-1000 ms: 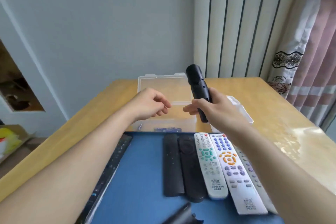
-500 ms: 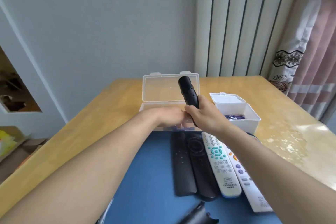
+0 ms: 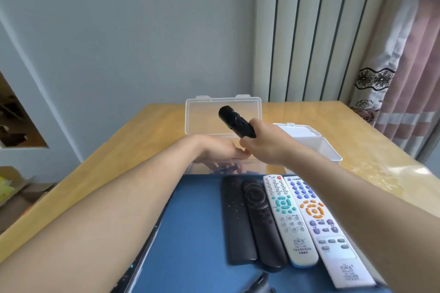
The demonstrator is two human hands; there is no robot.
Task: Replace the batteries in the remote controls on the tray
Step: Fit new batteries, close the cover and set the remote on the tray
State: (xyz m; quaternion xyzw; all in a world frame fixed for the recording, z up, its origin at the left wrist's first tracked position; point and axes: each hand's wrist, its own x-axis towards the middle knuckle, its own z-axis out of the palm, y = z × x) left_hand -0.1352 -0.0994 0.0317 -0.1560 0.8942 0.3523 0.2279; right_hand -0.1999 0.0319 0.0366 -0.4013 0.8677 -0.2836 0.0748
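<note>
The right hand [image 3: 266, 147] is gripping a tilted black remote [image 3: 234, 122] above the clear box [image 3: 202, 114]; the left hand [image 3: 219, 152] is lying inside that box, its grip impossible to tell.

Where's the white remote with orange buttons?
The orange-buttoned remote lies on the blue tray, right of centre in the head view, just right of the teal-buttoned remote.

Nothing can be read for certain. The white remote with teal buttons [image 3: 288, 216] has a small logo and two lines of print at its near end, too blurred to make out. The white remote with orange buttons [image 3: 326, 228], just right of it, carries a similar logo, equally illegible.
</note>
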